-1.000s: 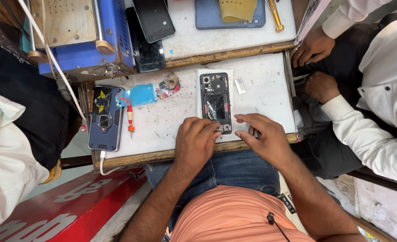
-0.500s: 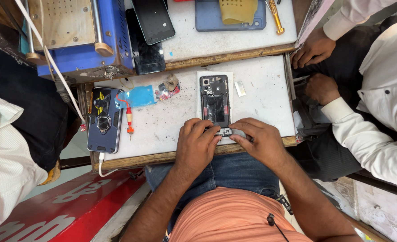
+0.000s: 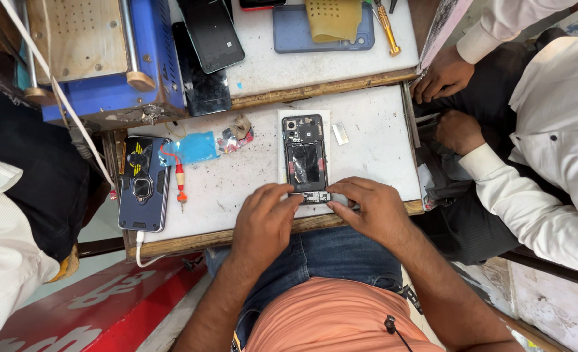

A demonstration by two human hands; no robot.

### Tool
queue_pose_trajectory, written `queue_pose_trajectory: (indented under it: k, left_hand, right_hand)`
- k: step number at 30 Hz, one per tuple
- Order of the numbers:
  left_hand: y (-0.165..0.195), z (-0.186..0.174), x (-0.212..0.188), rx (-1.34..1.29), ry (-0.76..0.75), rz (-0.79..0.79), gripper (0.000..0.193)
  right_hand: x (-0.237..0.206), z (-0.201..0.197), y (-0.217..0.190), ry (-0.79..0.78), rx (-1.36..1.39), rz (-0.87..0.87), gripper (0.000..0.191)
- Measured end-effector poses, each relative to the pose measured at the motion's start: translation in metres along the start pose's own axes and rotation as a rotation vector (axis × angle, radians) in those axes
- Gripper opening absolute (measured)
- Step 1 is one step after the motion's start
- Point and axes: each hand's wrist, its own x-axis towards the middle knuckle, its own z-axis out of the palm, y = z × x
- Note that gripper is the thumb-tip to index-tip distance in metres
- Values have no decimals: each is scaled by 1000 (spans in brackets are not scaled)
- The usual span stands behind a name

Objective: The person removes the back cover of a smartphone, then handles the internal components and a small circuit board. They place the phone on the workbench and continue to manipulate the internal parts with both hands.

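Both hands work the near end of the opened black smartphone (image 3: 305, 158) lying back-off on the white worktop (image 3: 373, 156): left hand (image 3: 264, 221) and right hand (image 3: 371, 212) pinch fingertips at its bottom board (grip unclear). Dark cased phone (image 3: 143, 182) lies far left.

Scuffed matt white worktop (image 3: 373, 150), wooden-edged

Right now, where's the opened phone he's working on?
In the head view the opened phone lies on a white sheet at the middle of the worktable, its near end between the left hand and right hand.
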Motion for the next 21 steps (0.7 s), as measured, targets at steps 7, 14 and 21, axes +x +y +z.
queue_pose_trajectory:
  k: [7, 14, 21]
  left_hand:
    - [0, 20, -17, 103, 21, 65, 32]
    - [-1, 27, -13, 114, 100, 66, 26]
    - [0, 26, -13, 97, 138, 41, 25]
  right_hand:
    - [0, -1, 0, 42, -81, -121, 31]
    - [1, -2, 0, 52, -115, -132, 30]
    - [1, 1, 0, 100, -114, -170, 30]
